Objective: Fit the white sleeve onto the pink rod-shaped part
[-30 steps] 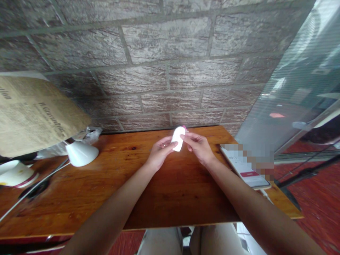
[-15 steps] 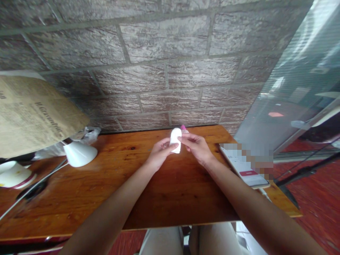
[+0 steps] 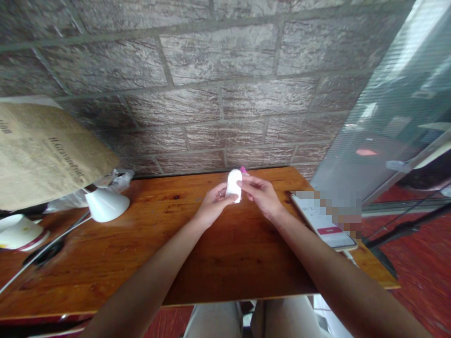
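Observation:
A small white object (image 3: 233, 184), oblong with a rounded top, is held upright between my hands above the wooden table; its kind is not clear. My left hand (image 3: 215, 203) grips its lower left side, thumb across the front and fingers behind. The thumb and fingers of my right hand (image 3: 260, 191) pinch its right edge. Just behind, partly hidden by the hands, shows a small pink-topped thing (image 3: 244, 170).
To the left stands a lamp with a newsprint-patterned shade (image 3: 49, 155) and white base (image 3: 107, 205), near a white cup (image 3: 21, 232) and a cable (image 3: 42, 251). A phone (image 3: 322, 223) lies by my right forearm. A brick-patterned wall (image 3: 218, 108) rises behind the table (image 3: 141, 263).
My left thumb has slid slightly lower on the white object, which has shifted a little to the right. The right hand keeps its pinch.

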{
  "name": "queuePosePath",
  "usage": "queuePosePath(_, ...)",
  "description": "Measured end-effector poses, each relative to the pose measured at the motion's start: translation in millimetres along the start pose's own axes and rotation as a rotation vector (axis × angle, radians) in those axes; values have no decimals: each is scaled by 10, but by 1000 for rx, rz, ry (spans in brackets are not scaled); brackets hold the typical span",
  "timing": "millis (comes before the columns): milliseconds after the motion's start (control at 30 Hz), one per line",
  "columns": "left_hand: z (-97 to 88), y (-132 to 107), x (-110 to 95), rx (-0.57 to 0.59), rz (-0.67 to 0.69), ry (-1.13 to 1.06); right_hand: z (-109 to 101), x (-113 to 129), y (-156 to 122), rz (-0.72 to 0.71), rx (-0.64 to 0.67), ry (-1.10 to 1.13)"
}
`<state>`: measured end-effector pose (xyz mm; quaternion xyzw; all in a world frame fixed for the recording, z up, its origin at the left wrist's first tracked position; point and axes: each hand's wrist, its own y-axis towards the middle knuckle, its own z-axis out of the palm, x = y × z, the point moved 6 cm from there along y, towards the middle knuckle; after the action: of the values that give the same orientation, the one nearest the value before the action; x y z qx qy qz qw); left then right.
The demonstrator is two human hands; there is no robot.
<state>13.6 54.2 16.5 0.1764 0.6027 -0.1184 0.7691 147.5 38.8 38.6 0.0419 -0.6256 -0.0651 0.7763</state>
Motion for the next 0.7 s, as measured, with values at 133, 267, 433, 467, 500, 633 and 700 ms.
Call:
queuePosePath(133,-42,-3,-143,80,24,144,24,-25,4,32,79,-31)
queuePosePath(267,-370,44,-300,-24,64,349,-120,-6,70,-10,-58,-2)
queuePosePath(433,-595,69,-216,-118,75,759,-255,-35,114,20,-207,14)
queuePosePath(467,-574,66,-189,-98,84,804,-252,-46,112,32,-207,13)
queuePosePath(500,-549,60,-177,-84,106,817,-244,-55,107,42,-201,14)
queuePosePath(633,-441,42,-204,-21,180,862,-181,-52,89,44,-130,10)
queuePosePath(700,-387,36,-225,24,208,856,-159,-34,85,29,-102,0)
